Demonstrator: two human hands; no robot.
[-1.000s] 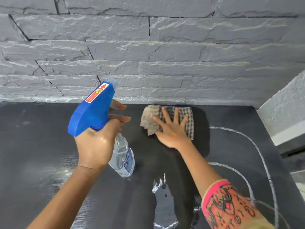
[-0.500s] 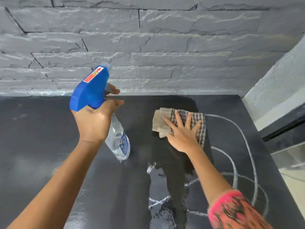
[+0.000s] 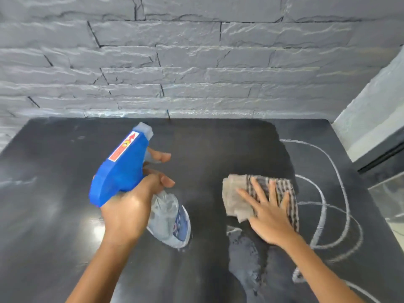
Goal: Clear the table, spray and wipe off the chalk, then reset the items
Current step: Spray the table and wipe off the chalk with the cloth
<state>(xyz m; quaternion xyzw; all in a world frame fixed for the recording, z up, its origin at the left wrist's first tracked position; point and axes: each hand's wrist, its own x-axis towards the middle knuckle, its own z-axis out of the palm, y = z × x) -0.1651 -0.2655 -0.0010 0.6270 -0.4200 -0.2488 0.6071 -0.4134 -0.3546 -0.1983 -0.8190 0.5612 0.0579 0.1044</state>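
My left hand [image 3: 126,213] grips a spray bottle [image 3: 122,165] with a blue trigger head and a clear body, held above the black table [image 3: 48,193] left of centre, nozzle towards the wall. My right hand [image 3: 269,213] presses flat, fingers spread, on a folded checked cloth [image 3: 236,200] lying on the table right of centre. White chalk lines [image 3: 328,206] curve across the table to the right of the cloth. A wet wiped streak [image 3: 247,259] shows darker below the cloth and behind it.
A grey stone-brick wall [image 3: 196,62] rises right behind the table's far edge. A pale textured wall and a dark ledge [image 3: 376,154] stand at the table's right side. Faint chalk smears [image 3: 17,182] mark the table's left part.
My right hand has dragged the cloth from the far middle of the table towards me and to the right. The spray bottle stays in my left hand, lower in view as the camera tilted.
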